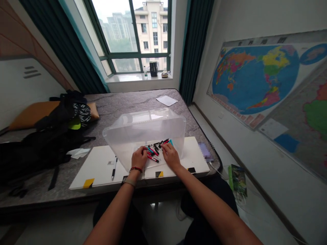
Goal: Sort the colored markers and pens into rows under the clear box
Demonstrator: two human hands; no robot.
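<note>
A loose heap of pens (153,151), mostly black, red and teal, lies in the mouth of a translucent plastic bin (143,131) tipped on its side. My left hand (139,157) is at the heap's left edge, fingers curled together against the pens. From the right, my right hand (170,156) reaches in with bent fingers, its fingertips at the pens by a red one and a teal piece. What either set of fingertips pinches is hidden. A single silver and black pen (114,169) lies apart, left of the bin.
White boards (95,163) with yellow and black corner marks lie under the bin on a grey mattress (122,98). A phone with a cable (205,152) lies at the right. Black bags (48,136) and a tissue (78,153) are at left, a paper sheet (167,100) farther back.
</note>
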